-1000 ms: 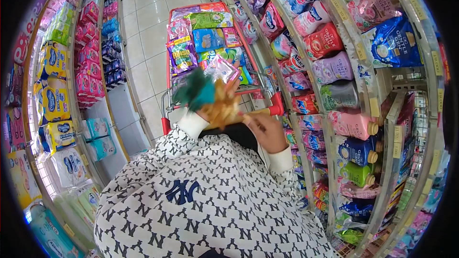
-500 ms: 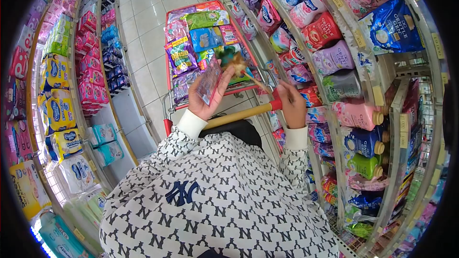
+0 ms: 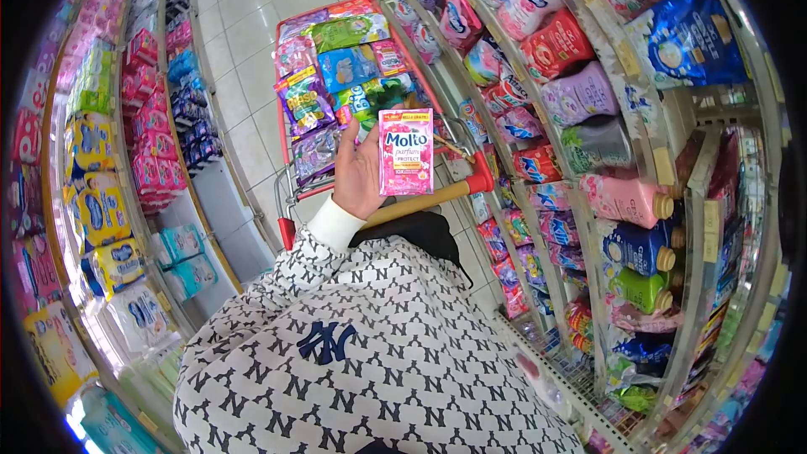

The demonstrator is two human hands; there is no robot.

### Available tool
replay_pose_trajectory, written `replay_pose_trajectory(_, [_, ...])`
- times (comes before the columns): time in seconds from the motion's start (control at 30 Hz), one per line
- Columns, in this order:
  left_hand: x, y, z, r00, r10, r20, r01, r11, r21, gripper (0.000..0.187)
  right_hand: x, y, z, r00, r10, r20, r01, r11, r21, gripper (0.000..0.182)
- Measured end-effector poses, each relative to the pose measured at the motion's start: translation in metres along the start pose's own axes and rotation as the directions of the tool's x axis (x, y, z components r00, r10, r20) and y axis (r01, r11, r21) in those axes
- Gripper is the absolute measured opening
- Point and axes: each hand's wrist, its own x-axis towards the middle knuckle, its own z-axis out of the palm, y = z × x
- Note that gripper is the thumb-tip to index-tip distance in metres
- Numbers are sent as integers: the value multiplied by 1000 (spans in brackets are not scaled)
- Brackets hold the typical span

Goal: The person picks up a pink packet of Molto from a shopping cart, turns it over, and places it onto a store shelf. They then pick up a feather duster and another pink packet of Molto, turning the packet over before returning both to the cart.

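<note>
My left hand (image 3: 360,175) holds up a pink Molto packet (image 3: 406,152) above the handle of a shopping cart (image 3: 284,59). The packet's printed front faces me, and it hides the fingers that grip it. Below and behind it, the cart carries several packs, among them a purple Rinso pack (image 3: 304,102), a blue pack (image 3: 346,69) and a green pack (image 3: 351,33). My right hand does not show; that arm is down at my side, beyond the printed sweatshirt.
On the right, shelves bear softener pouches such as a red one (image 3: 555,46) and bottles such as a pink one (image 3: 622,199). Yellow diaper packs (image 3: 97,206) and pink packs (image 3: 157,160) line the left shelves. A tiled aisle floor (image 3: 244,42) runs ahead.
My left hand has turned the packet from edge-on to front-facing and moved it slightly right. My right hand, earlier raised near the cart handle's right end, has dropped out of sight.
</note>
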Motion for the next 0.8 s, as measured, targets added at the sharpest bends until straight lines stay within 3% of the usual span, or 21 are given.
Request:
replay_pose_trajectory(0.13, [7, -13, 14, 995, -101, 25, 96, 986, 138, 71, -17, 4, 15, 996, 21, 91, -41, 973, 227, 69])
replay_pose_trajectory(0.17, [8, -18, 11, 991, -134, -1, 134, 989, 64, 66, -18, -5, 9, 996, -17, 88, -14, 942, 334, 72])
replay_pose_trajectory(0.23, [12, -27, 5, 985, -173, 8, 171, 978, 120, 50, -24, -27, -15, 983, -181, 14, 138, 796, 590, 77])
replay_pose_trajectory(0.27, [17, -30, 13, 971, -240, -7, 240, 963, 121, 44, -11, -24, -40, 920, -382, -89, 341, 666, 663, 77])
replay_pose_trajectory(0.3, [22, -35, 11, 960, -272, -69, 280, 937, 211, 43, -63, -63, -40, 863, -419, -283, 498, 609, 617, 76])
replay_pose_trajectory(0.33, [25, -41, 23, 957, -286, -44, 285, 904, 319, 42, -69, -80, -54, 785, -459, -415, 619, 570, 540, 62])
replay_pose_trajectory(0.4, [33, -56, 40, 955, -294, -23, 281, 882, 377, 43, -128, -130, -52, 507, -696, -508, 842, 525, 122, 44])
replay_pose_trajectory(0.5, [37, -81, 73, 934, -356, 4, 309, 816, 487, 44, -233, -200, -19, 396, -890, -224, 901, 329, 284, 31])
replay_pose_trajectory(0.57, [39, -96, 89, 920, -391, -13, 331, 761, 558, 42, -275, -221, 10, 359, -927, -104, 914, 327, 239, 27])
replay_pose_trajectory(0.67, [37, -120, 130, 922, -388, 10, 298, 725, 621, 39, -301, -239, 18, 171, -983, -62, 965, 180, -189, 26])
replay_pose_trajectory(0.8, [49, -134, 149, 920, -388, 44, 249, 669, 701, 36, -330, -250, 15, -71, -971, -227, 987, -35, -159, 23])
